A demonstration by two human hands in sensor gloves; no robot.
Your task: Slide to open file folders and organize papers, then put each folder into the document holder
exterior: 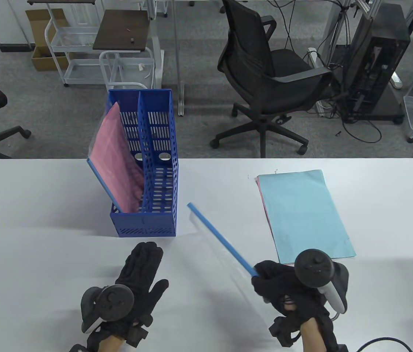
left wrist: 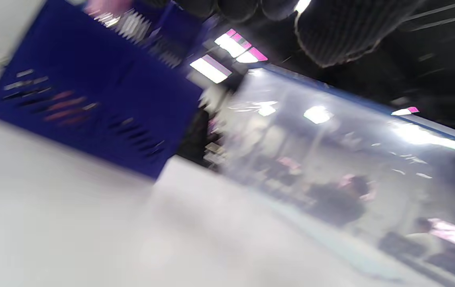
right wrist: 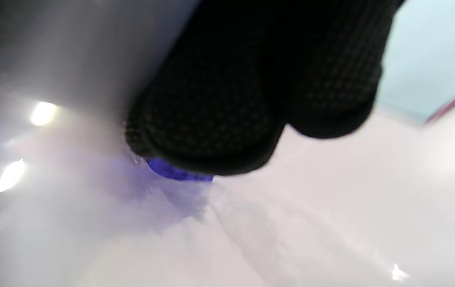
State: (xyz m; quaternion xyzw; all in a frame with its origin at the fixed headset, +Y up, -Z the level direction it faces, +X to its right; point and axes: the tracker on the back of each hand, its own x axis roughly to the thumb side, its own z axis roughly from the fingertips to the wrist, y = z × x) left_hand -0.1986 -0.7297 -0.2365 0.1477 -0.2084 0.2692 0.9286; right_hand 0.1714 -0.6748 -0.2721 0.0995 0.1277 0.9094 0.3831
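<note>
- the right hand [exterior: 283, 289] has its fingers curled round the near end of a clear file folder [exterior: 221, 253], gripping it at its blue slide bar [exterior: 219, 238]; in the right wrist view the fingertips [right wrist: 211, 119] cover all but a bit of the blue bar.
- the left hand [exterior: 133, 278] lies flat on the white table [exterior: 37, 220], fingers straight and spread, holding nothing, just in front of the document holder.
- the folder is raised on edge, tilted, its bar running from the right hand up and left toward the holder; the far tip ends just short of the holder's right wall, with bare table between them.
- the folder's plastic is see-through and glossy, throwing back ceiling lights in the left wrist view; whether any paper is inside cannot be told.
- the blue document holder [exterior: 157, 220] stands near the table's far edge with two slots: the left one holds a folder of pink papers [exterior: 116, 165] leaning left; the right slot looks free.
- right of the folder, a stack of light blue paper [exterior: 302, 212] lies flat, a pink sheet edge showing beneath it on the left side.
</note>
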